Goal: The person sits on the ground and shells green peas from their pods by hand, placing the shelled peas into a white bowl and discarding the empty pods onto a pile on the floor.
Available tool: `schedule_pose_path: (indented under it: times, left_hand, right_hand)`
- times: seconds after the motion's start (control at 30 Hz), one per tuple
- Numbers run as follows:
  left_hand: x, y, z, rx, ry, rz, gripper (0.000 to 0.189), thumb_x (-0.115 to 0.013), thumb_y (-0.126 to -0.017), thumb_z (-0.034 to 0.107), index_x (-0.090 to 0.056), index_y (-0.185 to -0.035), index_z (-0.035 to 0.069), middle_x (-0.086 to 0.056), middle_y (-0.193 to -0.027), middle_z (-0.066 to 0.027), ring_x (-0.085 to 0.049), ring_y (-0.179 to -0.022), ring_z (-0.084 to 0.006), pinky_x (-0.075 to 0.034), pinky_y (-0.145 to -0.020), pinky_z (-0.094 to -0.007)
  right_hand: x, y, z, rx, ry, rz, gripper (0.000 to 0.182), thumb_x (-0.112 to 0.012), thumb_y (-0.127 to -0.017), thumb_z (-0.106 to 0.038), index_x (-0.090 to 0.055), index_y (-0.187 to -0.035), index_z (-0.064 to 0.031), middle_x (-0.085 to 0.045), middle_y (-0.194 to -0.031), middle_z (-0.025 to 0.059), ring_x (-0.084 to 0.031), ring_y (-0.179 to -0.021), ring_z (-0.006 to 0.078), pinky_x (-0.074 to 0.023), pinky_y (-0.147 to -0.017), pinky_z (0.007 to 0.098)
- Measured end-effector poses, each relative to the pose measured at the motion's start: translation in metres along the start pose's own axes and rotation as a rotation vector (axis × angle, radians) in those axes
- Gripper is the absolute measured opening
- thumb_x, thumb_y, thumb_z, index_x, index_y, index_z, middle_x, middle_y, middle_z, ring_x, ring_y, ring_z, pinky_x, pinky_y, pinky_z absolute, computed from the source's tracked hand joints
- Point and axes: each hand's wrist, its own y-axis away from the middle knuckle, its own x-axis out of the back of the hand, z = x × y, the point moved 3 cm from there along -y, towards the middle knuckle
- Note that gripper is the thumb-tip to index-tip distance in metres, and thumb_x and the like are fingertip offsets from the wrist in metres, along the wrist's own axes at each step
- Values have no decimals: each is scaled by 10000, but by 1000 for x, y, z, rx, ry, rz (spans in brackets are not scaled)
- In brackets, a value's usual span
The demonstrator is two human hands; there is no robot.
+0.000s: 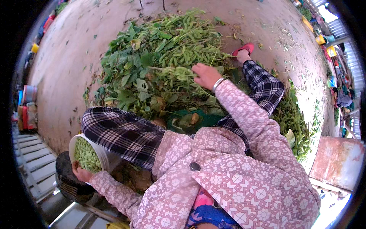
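A large heap of pulled bean plants (148, 57), with leaves, stalks and fuzzy green pods, lies on the ground before me. My right hand (206, 75), a metal bangle at its wrist, is at the heap's right side, its fingers closed on a bean stalk bearing pods (181, 73). At the lower left a white plastic bucket (105, 156) full of picked green pods (85, 156) leans beside my knee. My left hand (82, 172) is at the bucket's near rim, fingertips by the pods; whether it holds any is unclear.
A second pile of plants (294, 123) lies right of my bent leg. Beyond it stands a rusty metal sheet (336, 163). A black container (73, 180) is beside the bucket, near a slatted surface (34, 160). Green cloth or plastic (210, 118) lies between my legs.
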Motion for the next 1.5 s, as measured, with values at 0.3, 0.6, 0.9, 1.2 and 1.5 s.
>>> schedule_pose_path:
  times: [0.3, 0.6, 0.9, 1.2, 1.5]
  left_hand:
    - [36, -15, 51, -290, 182, 174, 241, -453, -888, 167, -578, -955, -28, -563, -827, -84, -531, -741, -164, -437, -669, -246]
    - [-161, 151, 223, 471, 1317, -752, 91, -476, -862, 120, -516, -841, 41, -336, -621, 31, -289, -503, -65, -217, -408, -198]
    - [-395, 346, 105, 780, 460, -1180, 250, -493, -824, 244, -451, -639, 80, -435, -526, -53, -395, -387, -176, -316, -359, -318]
    - [-397, 363, 128, 556, 329, -1211, 211, -545, -842, 245, -551, -873, 36, -558, -697, -32, -524, -542, -125, -409, -441, -267]
    - [-393, 391, 177, 839, 634, -1414, 343, -545, -846, 251, -533, -1107, 28, -591, -1023, -60, -578, -858, -139, -450, -724, -273]
  right_hand:
    - [112, -1, 8, 232, 95, 416, 248, -605, -726, -177, -504, -934, -87, -485, -864, 85, -566, -713, 287, -470, -580, 378]
    - [-76, 22, 46, -191, -164, -123, 415, -662, -722, -193, -489, -1077, -64, -476, -998, 135, -532, -925, 334, -447, -762, 425]
    - [-80, 46, 60, -200, -369, -24, 521, -595, -791, -330, -467, -1190, -22, -489, -1177, 194, -480, -1071, 331, -379, -926, 396]
    - [-85, 55, 66, -325, -396, -44, 369, -585, -792, -296, -570, -1021, -6, -607, -928, 188, -571, -861, 352, -446, -757, 409]
    - [-83, 57, 99, -531, -690, -125, 567, -572, -782, -313, -460, -1173, 81, -516, -1138, 268, -505, -1062, 329, -387, -905, 364]
